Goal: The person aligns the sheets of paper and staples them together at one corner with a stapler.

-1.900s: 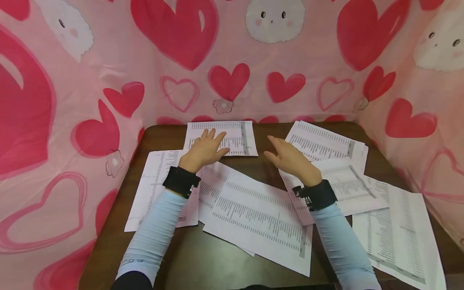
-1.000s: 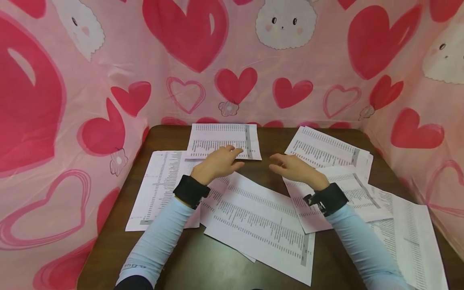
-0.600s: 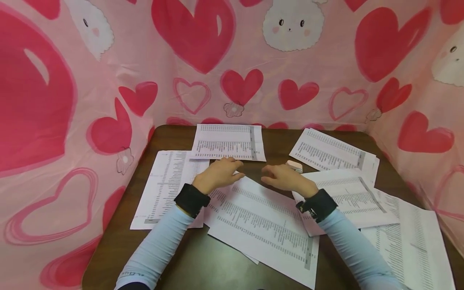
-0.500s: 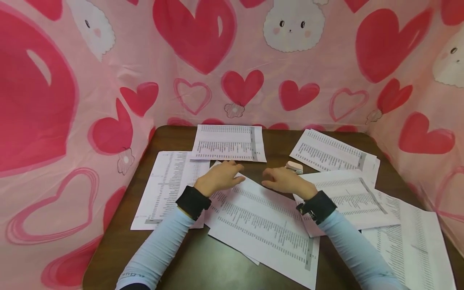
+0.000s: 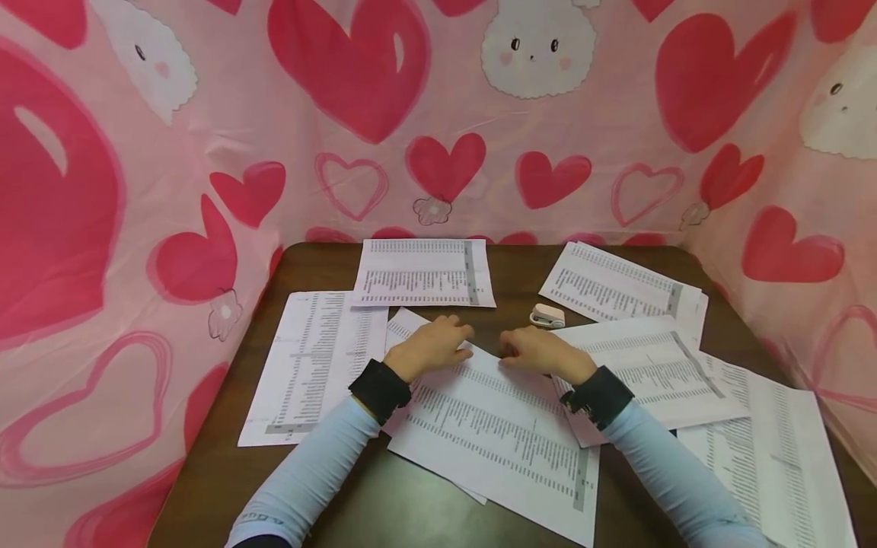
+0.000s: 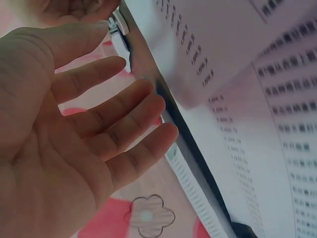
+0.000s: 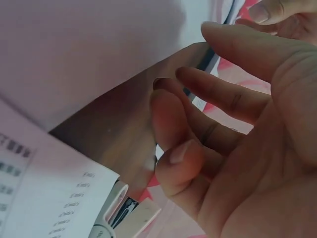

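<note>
My left hand (image 5: 433, 348) hovers over the far edge of the central printed sheets (image 5: 489, 430), its fingers spread and slightly bent in the left wrist view. Facing it, my right hand (image 5: 543, 354) is near the same sheets' far right edge. Its fingers curl loosely around nothing in the right wrist view. Just beyond the right hand, a small pink-and-white stapler (image 5: 547, 316) lies on the wood; the right wrist view shows the metal inside this stapler (image 7: 124, 213). Whether either hand touches paper is hard to tell.
More printed sheets lie around: one at the left (image 5: 311, 365), one at the back (image 5: 425, 272), a stack at the back right (image 5: 620, 281), and others at the right (image 5: 774, 449). A heart-patterned cloth (image 5: 479, 114) surrounds the brown table (image 5: 404, 487).
Both hands have drawn back from the far sheets toward the central ones, and their fingers are more bent. The stapler, earlier hidden by the right hand, now shows.
</note>
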### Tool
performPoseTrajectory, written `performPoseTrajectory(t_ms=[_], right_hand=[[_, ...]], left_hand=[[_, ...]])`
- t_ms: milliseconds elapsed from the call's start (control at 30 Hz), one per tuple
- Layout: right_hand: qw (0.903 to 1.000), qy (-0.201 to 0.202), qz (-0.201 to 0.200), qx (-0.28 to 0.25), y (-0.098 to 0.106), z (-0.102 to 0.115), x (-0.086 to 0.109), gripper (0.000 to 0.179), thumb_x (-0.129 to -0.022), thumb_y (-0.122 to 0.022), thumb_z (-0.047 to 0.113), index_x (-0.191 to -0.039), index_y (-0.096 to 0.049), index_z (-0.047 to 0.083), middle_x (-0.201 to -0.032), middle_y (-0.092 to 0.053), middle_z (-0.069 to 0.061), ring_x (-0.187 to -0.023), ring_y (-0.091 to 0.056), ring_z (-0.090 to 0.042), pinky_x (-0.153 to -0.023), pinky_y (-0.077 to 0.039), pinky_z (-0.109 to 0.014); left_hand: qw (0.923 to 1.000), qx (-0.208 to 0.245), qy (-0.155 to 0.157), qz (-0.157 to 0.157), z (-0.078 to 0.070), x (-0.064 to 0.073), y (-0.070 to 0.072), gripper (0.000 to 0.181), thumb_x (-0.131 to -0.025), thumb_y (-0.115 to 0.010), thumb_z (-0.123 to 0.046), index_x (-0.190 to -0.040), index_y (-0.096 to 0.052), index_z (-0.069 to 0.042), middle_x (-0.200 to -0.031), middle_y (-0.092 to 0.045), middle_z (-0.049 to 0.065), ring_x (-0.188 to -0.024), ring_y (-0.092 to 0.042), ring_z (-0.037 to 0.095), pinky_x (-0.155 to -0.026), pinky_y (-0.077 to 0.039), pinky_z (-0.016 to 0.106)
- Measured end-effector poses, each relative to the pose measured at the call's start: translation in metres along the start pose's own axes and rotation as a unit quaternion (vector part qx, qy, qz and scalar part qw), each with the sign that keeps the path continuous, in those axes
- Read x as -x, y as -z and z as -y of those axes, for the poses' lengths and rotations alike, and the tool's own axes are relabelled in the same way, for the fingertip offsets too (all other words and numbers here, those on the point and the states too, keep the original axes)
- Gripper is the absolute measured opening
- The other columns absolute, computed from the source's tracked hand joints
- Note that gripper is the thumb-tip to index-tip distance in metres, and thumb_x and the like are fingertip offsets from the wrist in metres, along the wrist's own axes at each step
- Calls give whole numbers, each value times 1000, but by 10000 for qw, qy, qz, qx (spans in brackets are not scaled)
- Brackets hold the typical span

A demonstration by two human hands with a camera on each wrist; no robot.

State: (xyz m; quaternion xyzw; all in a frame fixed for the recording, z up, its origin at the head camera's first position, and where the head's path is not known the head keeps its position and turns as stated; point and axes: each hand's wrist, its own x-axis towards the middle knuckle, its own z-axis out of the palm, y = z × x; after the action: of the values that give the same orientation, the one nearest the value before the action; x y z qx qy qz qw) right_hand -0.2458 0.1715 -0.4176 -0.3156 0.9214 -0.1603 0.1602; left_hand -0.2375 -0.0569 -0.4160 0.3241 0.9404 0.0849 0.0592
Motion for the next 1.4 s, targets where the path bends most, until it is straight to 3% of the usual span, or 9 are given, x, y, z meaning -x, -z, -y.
performPoseTrajectory(t_ms=[333,633,867,1100,1400], right_hand=[[9995,-280,-1,137,-9,-2,4,11,-87,-72,24,-87,-64,16,-67,-56,7,-60,-50,-10,-56,-39,-26],[9986,-518,60,106,-12,4,4,11,-87,-72,22,-89,-65,15,-69,-58,4,-62,-52,-12,-57,-41,-27],[9998,-220,-4,30,-15,2,3,9,-86,-73,18,-89,-66,13,-69,-57,5,-61,-50,-9,-57,-39,-25],[9988,338,-360,-26,-14,2,5,10,-87,-70,11,-78,-66,14,-67,-54,7,-58,-47,-6,-54,-37,-22],[9964,582,-607,-102,-6,7,5,6,-88,-69,11,-84,-68,15,-69,-54,8,-61,-44,-4,-58,-37,-21]], left_hand=[[9999,-83,-145,8,-10,-7,-8,29,-94,-64,-33,-117,-67,-16,-107,-63,6,-99,-58,24,-82,-50,38],[9986,-464,-206,-118,-12,-7,-16,24,-90,-70,-25,-112,-67,-17,-103,-62,6,-97,-59,26,-80,-51,40],[9980,-608,-156,-61,-11,-4,-19,26,-90,-70,-25,-114,-67,-17,-104,-62,6,-97,-58,26,-79,-50,40],[9963,-813,-266,-102,-18,-9,-19,22,-90,-69,-29,-109,-68,-19,-100,-64,2,-94,-59,24,-74,-47,36],[9977,-396,-554,-59,-32,-13,-4,14,-92,-67,-27,-101,-71,-17,-94,-63,2,-88,-58,20,-71,-49,33]])
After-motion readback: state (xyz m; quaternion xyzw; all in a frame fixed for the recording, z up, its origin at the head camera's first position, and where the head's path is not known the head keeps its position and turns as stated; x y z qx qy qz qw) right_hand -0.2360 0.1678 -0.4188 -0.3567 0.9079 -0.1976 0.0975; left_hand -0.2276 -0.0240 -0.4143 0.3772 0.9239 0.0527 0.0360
